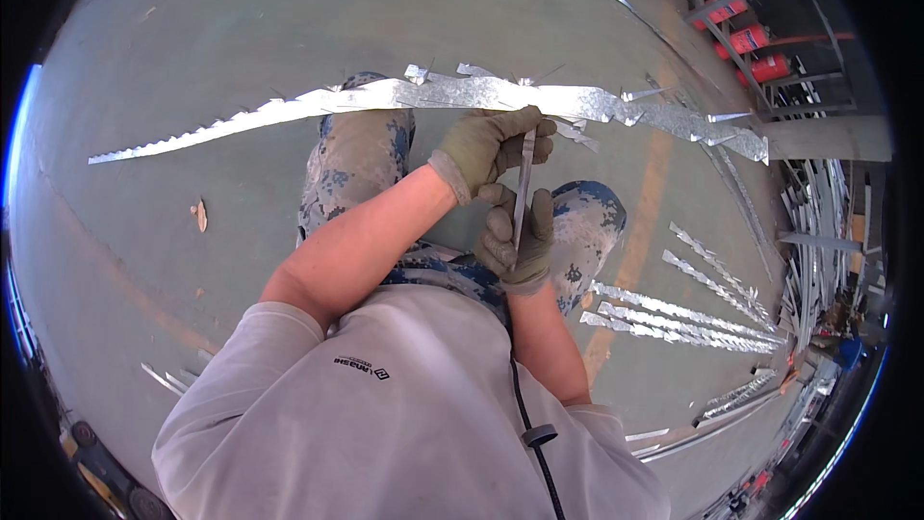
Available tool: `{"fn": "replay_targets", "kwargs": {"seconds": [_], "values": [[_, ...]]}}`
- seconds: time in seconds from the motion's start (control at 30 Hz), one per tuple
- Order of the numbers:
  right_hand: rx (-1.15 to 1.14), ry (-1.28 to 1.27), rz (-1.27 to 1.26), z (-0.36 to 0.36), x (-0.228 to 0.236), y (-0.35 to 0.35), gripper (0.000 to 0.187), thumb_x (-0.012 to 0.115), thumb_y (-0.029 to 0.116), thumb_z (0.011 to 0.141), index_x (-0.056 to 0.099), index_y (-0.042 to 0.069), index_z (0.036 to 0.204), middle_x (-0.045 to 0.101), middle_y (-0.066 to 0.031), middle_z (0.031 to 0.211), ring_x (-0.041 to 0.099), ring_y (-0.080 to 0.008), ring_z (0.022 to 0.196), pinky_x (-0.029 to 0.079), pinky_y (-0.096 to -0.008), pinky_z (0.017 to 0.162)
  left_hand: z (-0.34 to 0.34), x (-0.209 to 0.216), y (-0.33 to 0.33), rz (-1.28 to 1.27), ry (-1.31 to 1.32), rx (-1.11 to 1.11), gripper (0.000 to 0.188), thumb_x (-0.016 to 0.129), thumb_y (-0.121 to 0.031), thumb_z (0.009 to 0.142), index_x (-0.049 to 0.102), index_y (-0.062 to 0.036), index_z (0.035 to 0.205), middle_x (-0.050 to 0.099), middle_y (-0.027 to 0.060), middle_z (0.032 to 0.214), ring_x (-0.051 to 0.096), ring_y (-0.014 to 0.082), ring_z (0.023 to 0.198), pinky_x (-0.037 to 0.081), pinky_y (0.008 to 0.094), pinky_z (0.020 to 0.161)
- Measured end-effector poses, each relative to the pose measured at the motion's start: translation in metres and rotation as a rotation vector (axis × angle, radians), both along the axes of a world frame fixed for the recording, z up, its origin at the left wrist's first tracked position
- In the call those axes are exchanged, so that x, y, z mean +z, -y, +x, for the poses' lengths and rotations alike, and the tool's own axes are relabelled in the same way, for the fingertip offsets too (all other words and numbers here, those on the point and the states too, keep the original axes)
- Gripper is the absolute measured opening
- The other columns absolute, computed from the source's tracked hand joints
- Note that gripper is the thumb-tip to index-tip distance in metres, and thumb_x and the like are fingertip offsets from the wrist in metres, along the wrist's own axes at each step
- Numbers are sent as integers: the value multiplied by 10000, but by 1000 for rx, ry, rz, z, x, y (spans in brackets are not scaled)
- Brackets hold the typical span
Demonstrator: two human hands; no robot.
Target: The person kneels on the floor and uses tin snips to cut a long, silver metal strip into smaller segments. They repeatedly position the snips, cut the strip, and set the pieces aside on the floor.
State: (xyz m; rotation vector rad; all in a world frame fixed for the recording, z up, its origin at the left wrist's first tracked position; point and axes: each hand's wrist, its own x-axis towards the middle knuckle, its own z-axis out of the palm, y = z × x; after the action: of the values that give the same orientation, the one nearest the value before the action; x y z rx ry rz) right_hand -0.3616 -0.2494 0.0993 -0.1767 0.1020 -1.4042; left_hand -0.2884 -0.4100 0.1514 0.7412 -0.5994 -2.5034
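Observation:
A long, shiny sheet-metal strip [380, 96] stretches across in front of me, with pointed tabs bent out along its edges. It tapers to a saw-toothed end at the far left. My left hand [489, 146], in a grey-green work glove, is closed at the strip's near edge, around the middle. Below it, my right hand [520, 239], gloved alike, wraps round a narrow flat metal bar [525, 183]. The bar points upward, and its top end reaches the left hand's fingers. What kind of tool it is, I cannot make out.
Several jagged metal strips [688, 327] lie fanned on the floor [221, 48] at right, beside a pile of long metal pieces [818, 231]. Red fire extinguishers [741, 40] stand in a metal rack at upper right. A dry leaf [200, 215] lies at left.

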Motion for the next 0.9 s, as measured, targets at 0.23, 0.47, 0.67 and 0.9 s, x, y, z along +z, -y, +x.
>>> {"fn": "replay_targets", "kwargs": {"seconds": [0.23,0.47,0.67,0.9], "values": [[0,302,-113,23,21,10,616,452,382,1132,355,-54,1557,559,4,707,444,-67,432,377,-249,365,1,0,1,39,45,-33,260,646,-242,1059,690,-13,1175,768,81,1028,741,182,866,645,327,790],[-22,159,-4,18,31,6,487,431,301,1144,421,-44,1487,566,-5,653,408,-55,388,336,-239,339,8,-3,13,118,-144,25,261,598,-257,1084,666,-32,1197,764,100,1064,756,233,950,647,368,859],[-45,-37,190,10,43,1,462,462,283,1134,446,-38,1466,575,-10,640,451,-60,386,340,-248,333,4,-20,25,115,-239,109,355,559,-284,1104,598,-21,1338,708,154,1193,743,264,1045,664,371,919],[-100,-507,412,7,75,-4,418,649,314,1059,575,-6,1317,602,-39,652,463,-106,386,348,-284,338,3,-17,18,94,-277,126,373,564,-262,1103,582,-14,1381,699,143,1212,740,264,1049,652,378,904]]}}
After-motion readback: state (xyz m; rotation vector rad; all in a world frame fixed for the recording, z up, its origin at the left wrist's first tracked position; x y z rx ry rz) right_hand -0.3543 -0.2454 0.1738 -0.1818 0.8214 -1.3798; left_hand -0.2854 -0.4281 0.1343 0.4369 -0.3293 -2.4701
